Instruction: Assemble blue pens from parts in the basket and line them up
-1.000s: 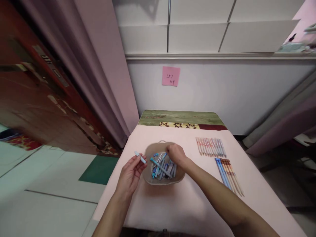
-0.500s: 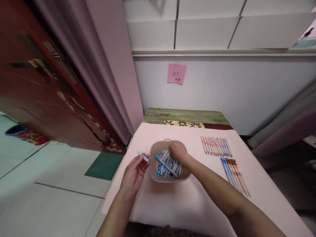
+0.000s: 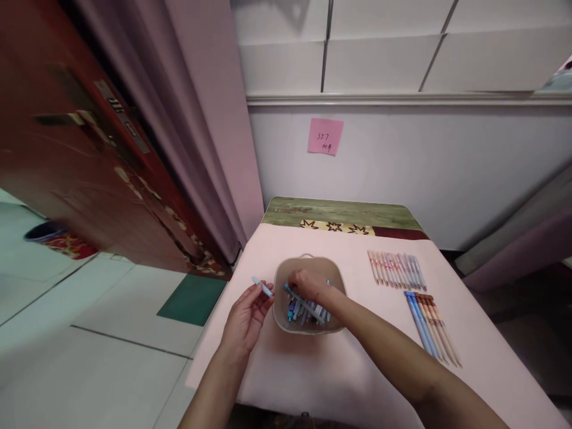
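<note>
A light blue pen (image 3: 261, 286) is pinched between the thumb and fingers of my left hand (image 3: 248, 311), just left of the beige plastic basket (image 3: 331, 269). Inside the basket lies a jumble of blue, purple and grey pens (image 3: 308, 313). My right hand (image 3: 309, 284) reaches in over the left part of the pile, its fingers curled downward. What those fingers grip, if anything, is hidden by the hand.
On the pink tablecloth (image 3: 353, 369), right of the basket, lie a row of pale pens (image 3: 397, 271) and, nearer, a row of blue and brown-topped pens (image 3: 432, 328). A pink note (image 3: 325, 136) is on the wall. A red door (image 3: 89, 161) stands left.
My right hand has moved left across the basket, from its far right corner to above the left side of the pens. My left hand keeps holding the light blue pen.
</note>
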Demonstrator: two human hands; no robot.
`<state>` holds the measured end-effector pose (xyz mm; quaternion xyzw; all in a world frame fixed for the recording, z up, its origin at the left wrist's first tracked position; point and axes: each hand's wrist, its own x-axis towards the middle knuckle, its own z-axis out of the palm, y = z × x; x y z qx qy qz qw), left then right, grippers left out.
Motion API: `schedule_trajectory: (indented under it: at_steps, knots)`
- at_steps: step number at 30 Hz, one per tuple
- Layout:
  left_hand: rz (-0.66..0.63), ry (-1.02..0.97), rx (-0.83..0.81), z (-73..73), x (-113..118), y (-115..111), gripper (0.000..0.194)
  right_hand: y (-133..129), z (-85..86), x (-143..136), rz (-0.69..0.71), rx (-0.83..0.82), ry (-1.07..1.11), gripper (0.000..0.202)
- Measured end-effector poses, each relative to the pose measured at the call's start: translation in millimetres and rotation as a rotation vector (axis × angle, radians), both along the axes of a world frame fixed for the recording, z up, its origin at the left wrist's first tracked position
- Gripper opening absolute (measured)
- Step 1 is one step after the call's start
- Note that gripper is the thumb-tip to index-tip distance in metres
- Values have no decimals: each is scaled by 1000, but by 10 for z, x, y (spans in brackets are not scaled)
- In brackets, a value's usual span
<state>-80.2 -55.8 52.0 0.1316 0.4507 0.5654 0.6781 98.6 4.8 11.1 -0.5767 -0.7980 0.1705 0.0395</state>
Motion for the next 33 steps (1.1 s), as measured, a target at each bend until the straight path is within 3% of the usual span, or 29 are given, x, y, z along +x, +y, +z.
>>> schedule_trajectory:
  at_steps: [4,9,16,22,24,26,28,33]
  knots:
    - [19,4,-7,10,-40,-19,15,53,-55,-33,187,-14,-23,21]
    - [-1,4,-25,2,-19,-26,14,82,-64,-31,256,-20,-53,22]
    - [-26,-12,-4,55,57,-48,14,3,-30,-50,192,-2,-29,18]
    - [-121,-44,-63,82,181,-106,11,-216,174,224,38,129,114,19]
    - [-141,-72,-64,71,247,-130,7,-397,239,311,-42,168,244,21]
    - [-141,-120,-53,53,327,-148,7,-617,289,356,-196,132,758,18]
    - [-136,-165,-55,33,411,-159,7,-829,335,361,-307,24,1122,20]
    - [-99,-236,-122,33,566,-195,9,-1115,446,305,-443,-3,1451,19]
